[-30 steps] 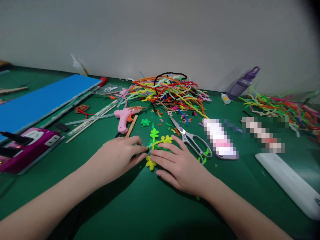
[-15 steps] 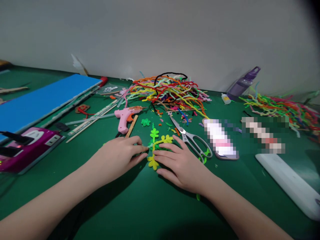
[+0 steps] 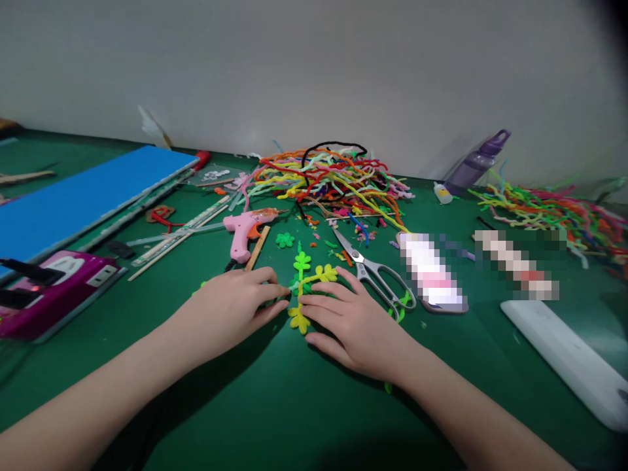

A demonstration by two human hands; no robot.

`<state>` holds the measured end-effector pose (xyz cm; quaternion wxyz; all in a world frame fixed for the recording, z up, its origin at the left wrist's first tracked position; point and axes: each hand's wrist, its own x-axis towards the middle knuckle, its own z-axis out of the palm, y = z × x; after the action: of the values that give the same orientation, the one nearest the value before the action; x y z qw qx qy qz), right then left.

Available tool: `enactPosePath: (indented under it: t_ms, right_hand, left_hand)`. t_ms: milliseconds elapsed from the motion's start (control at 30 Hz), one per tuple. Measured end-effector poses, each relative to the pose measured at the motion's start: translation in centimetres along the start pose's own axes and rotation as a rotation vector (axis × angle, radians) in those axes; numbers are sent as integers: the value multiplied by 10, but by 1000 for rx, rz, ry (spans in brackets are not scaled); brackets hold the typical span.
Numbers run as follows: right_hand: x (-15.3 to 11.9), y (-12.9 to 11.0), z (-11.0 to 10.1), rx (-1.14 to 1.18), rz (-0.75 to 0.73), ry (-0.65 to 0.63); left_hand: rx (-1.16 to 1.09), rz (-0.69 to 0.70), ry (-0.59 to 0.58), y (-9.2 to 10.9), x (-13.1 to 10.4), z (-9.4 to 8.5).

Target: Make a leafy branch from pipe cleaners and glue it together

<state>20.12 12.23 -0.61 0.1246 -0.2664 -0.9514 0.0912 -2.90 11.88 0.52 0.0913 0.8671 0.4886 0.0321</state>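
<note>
Flower shapes of bent pipe cleaner, joined on stems, lie on the green table (image 3: 255, 405) between my hands. One is bright green (image 3: 302, 261), one yellow at the right (image 3: 326, 273), one yellow nearer me (image 3: 299, 320). My left hand (image 3: 235, 304) is at their left, its thumb and index finger close together at a small pale green end; what they hold is too small to make out. My right hand (image 3: 343, 320) lies with fingers spread, fingertips touching the yellow stem and petals. A separate green flower (image 3: 285, 240) lies just beyond.
Beyond are a pink glue gun (image 3: 241, 235), scissors (image 3: 366, 265) and a heap of pipe cleaners (image 3: 328, 173). A magenta power strip (image 3: 63, 288) and blue board (image 3: 98, 190) are at left; a phone (image 3: 432, 271), purple bottle (image 3: 473, 170) and white case (image 3: 559, 360) at right.
</note>
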Motion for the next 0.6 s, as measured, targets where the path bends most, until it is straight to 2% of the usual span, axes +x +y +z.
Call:
enactPosePath:
  t_ms: [433, 600]
  right_hand:
    - [0, -1, 2, -8, -11, 22]
    - [-1, 2, -1, -10, -28, 179]
  left_hand:
    - [-21, 3, -16, -1, 0, 1]
    - [-59, 13, -7, -1, 0, -1]
